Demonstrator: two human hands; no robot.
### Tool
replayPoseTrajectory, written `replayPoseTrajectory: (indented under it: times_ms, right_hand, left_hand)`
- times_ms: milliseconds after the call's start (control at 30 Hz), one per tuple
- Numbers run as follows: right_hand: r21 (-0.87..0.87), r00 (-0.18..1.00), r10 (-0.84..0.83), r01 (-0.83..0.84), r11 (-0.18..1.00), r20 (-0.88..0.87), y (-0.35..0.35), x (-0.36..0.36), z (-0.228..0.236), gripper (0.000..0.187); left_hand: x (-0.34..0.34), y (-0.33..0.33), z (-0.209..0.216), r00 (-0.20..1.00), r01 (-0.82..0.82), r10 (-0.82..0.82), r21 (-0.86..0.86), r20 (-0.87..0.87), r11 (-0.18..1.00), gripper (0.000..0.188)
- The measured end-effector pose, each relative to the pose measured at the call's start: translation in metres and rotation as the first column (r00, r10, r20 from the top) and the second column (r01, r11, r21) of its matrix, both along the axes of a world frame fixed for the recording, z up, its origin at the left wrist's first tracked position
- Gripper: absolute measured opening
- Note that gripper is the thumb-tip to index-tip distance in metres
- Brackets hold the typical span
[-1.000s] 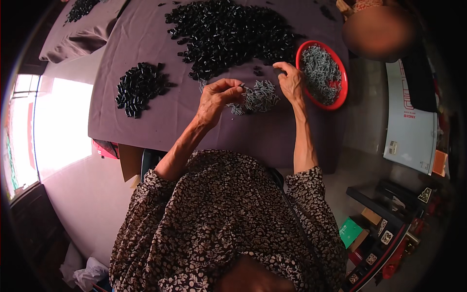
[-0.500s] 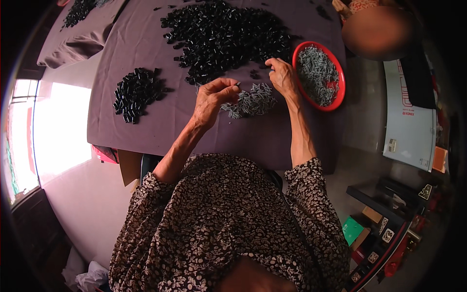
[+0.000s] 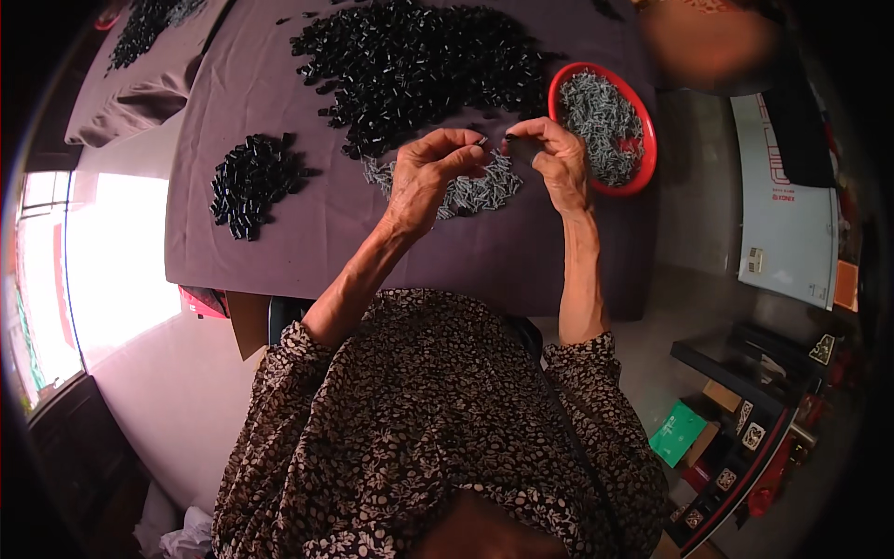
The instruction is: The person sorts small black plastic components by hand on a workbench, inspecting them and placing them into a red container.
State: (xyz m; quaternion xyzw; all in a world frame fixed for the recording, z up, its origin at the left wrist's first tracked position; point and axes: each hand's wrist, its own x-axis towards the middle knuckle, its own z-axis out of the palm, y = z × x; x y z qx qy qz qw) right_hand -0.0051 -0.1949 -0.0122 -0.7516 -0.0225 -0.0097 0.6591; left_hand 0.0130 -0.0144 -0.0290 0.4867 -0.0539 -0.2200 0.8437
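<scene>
Over a pile of small grey screw-like pins (image 3: 482,194), my left hand (image 3: 421,179) pinches a tiny grey pin, mostly hidden by the fingertips. Just to its right, my right hand (image 3: 562,166) is closed, with a small black cylindrical piece (image 3: 509,139) between thumb and forefinger. The two fingertips face each other with a small gap. Beyond the hands spreads a large heap of black pieces (image 3: 419,70). A smaller heap of black pieces (image 3: 250,186) lies at the left.
A red oval basin (image 3: 651,140) of grey pins stands right of my right hand. Purple-brown cloth covers the table (image 3: 335,247). At the far left another cloth-covered table (image 3: 140,112) bears more pieces. Part of another person (image 3: 708,42) shows at the upper right.
My right hand has left the edge of the large black heap and come back toward my left hand with a black piece. My left hand has shifted slightly to the right.
</scene>
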Motion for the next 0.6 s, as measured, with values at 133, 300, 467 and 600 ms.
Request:
replayPoseTrajectory:
  times_ms: [133, 300, 467, 600]
  right_hand:
    - [-0.110, 0.998, 0.006, 0.001, 0.994, 0.065, 0.007, -0.010, 0.010, 0.030]
    - [-0.033, 0.997, 0.045, -0.043, 0.999, 0.070, 0.012, -0.013, 0.020, 0.031]
    - [-0.151, 0.967, 0.065, -0.028, 0.988, 0.248, 0.013, -0.012, 0.032, 0.033]
    - [-0.307, 0.951, 0.084, 0.012, 0.952, 0.298, 0.018, -0.013, 0.042, 0.034]
  left_hand:
    - [-0.003, -0.005, 0.002, 0.999, 0.000, 0.001, -0.041, 0.032, 0.999, 0.013]
    - [-0.008, -0.004, 0.009, 0.997, 0.005, -0.002, -0.048, 0.074, 0.999, 0.013]
    - [-0.011, -0.002, 0.016, 0.995, -0.028, 0.020, 0.073, 0.102, 0.997, 0.015]
    - [-0.011, 0.001, 0.016, 0.993, -0.018, 0.005, 0.110, 0.119, 0.994, 0.015]
